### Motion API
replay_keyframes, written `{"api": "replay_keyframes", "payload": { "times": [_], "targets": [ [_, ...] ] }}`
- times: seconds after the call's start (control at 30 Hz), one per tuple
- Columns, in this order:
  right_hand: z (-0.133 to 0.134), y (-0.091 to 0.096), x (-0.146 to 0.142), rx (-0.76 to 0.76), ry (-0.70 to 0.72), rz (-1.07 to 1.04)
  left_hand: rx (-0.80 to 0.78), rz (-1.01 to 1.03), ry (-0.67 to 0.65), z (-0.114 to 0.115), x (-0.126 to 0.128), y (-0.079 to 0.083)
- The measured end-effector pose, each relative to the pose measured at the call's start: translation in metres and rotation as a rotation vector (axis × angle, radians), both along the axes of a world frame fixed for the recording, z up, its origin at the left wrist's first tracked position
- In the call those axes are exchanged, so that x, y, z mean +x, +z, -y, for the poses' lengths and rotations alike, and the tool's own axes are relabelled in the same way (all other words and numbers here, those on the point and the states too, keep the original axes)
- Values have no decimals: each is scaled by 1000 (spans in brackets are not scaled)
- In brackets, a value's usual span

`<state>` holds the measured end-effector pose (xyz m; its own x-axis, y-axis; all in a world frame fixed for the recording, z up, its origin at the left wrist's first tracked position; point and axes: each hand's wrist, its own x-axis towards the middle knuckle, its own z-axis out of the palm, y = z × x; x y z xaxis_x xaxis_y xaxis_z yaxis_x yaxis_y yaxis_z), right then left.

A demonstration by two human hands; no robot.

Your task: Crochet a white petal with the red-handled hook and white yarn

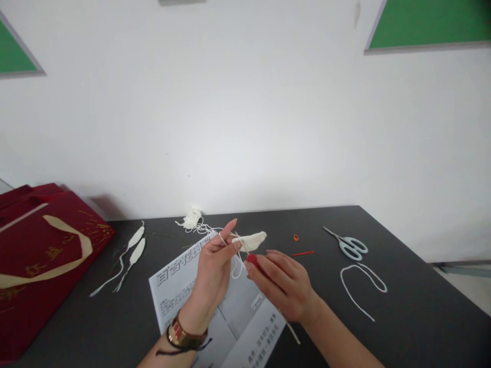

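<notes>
My left hand (215, 271) pinches a small cream crocheted piece (251, 240) between thumb and fingers, with white yarn looped round the raised forefinger. My right hand (284, 286) is closed on a crochet hook with a red grip (252, 259), its tip at the piece and its pale tail (292, 333) sticking out below the hand. The yarn runs back to a loose white bundle (192, 217) at the table's far edge. Under both hands lies a printed instruction sheet (230, 312). A bracelet and a dark band sit on my left wrist.
Two finished cream petals with long tails (132, 250) lie left of the sheet. A red gift bag (42, 250) lies on the dark table (402, 317) at far left. To the right are scissors (349, 245), a loop of white cord (362, 281), a red needle (303, 253) and an orange marker (295, 237).
</notes>
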<state>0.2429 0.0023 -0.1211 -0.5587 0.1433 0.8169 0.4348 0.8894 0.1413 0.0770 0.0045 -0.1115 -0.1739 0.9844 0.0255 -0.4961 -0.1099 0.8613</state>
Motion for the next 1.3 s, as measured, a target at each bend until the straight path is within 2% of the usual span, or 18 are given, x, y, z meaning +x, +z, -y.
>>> {"api": "replay_keyframes", "payload": {
  "times": [0.1, 0.17, 0.23, 0.4, 0.5, 0.63, 0.8, 0.93, 1.13, 1.3],
  "targets": [
    [3, -1, -2, -28, -56, 6, 124, -282, 195, 2, 1, -1],
    [4, -3, -2, -90, -32, -24, 171, -406, 224, 1, -1, -1],
    [3, -4, -1, -169, 24, -80, 191, -446, 205, -1, -5, -1],
    [2, 3, 1, -342, 139, -215, 211, -495, 123, -9, -17, -2],
    [3, 16, 3, -402, 155, -286, 221, -519, 34, -11, -23, -3],
    [4, 30, 8, -561, 188, -387, 173, -514, -115, -11, -28, -1],
    [3, 30, 16, -756, 248, -505, 91, -440, -322, -8, -32, 6],
    [2, 27, 19, -921, 321, -600, 39, -417, -427, -5, -32, 9],
    [-5, 22, 17, -1208, 389, -848, 30, -406, -477, -3, -30, 9],
    [-16, 16, 5, -1564, 452, -1221, 148, -500, -399, -3, -29, 6]
  ]
}}
